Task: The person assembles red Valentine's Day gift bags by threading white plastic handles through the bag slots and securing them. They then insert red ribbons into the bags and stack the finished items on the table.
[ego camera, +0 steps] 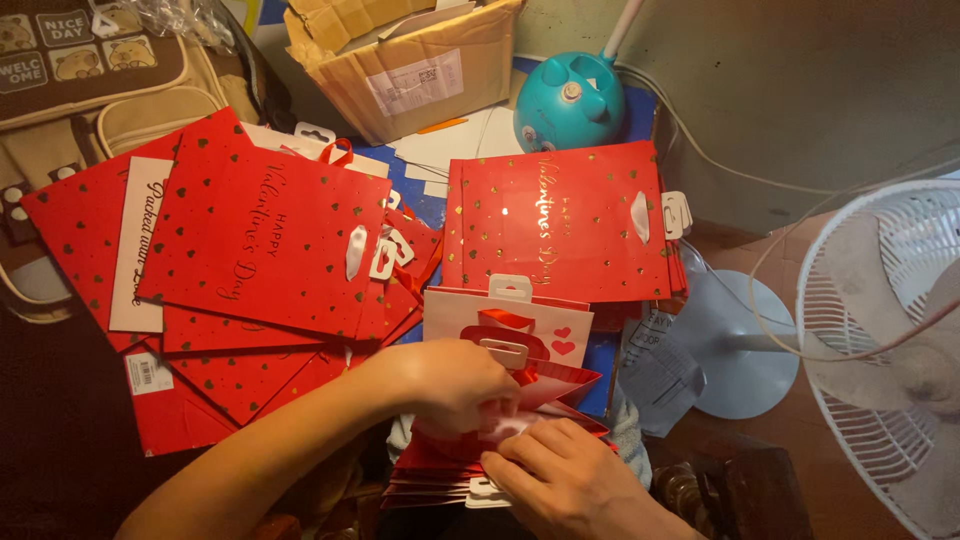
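Both hands (500,430) on glossy, perhaps paper, bags (500,440)

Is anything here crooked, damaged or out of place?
The left pile of red gift bags is fanned out crookedly, while the right pile sits squarely. The cardboard box behind has torn, crumpled flaps. Both hands work on a bag.

Two hands (500,430), one cardboard box (400,65) (two fans (890,340))
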Demonstrator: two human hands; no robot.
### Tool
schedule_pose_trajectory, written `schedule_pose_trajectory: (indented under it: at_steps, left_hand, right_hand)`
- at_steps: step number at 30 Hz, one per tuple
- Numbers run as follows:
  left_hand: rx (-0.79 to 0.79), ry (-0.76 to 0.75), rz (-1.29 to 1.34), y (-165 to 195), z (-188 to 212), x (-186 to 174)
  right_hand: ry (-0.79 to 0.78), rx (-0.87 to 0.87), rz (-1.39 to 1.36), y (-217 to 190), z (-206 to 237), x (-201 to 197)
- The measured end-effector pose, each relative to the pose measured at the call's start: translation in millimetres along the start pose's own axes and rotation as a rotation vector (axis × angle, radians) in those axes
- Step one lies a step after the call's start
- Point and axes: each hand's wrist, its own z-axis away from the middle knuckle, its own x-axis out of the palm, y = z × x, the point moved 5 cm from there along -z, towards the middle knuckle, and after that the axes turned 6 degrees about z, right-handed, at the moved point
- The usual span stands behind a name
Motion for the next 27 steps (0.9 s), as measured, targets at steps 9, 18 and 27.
schedule_pose_trajectory:
  at_steps: [9, 18, 27]
  left_hand:
    - [0.151, 0.853, 0.075, 1.8, 82.5, -60.1]
    - [-0.009, 0.249, 0.422, -21.9, 67.5, -27.5]
    - [0.112, 1.052, -0.260, -30.9, 54.6, -40.4]
  right_hand:
    - [-0.075, 0.091, -0.004, 3.6, -18.1, -5.0]
    - [0.167, 0.236, 0.103, 10.4, -26.4, -13.0]
    - [-0.074, 0.236, 0.013, 5.8, -27.6, -2.0]
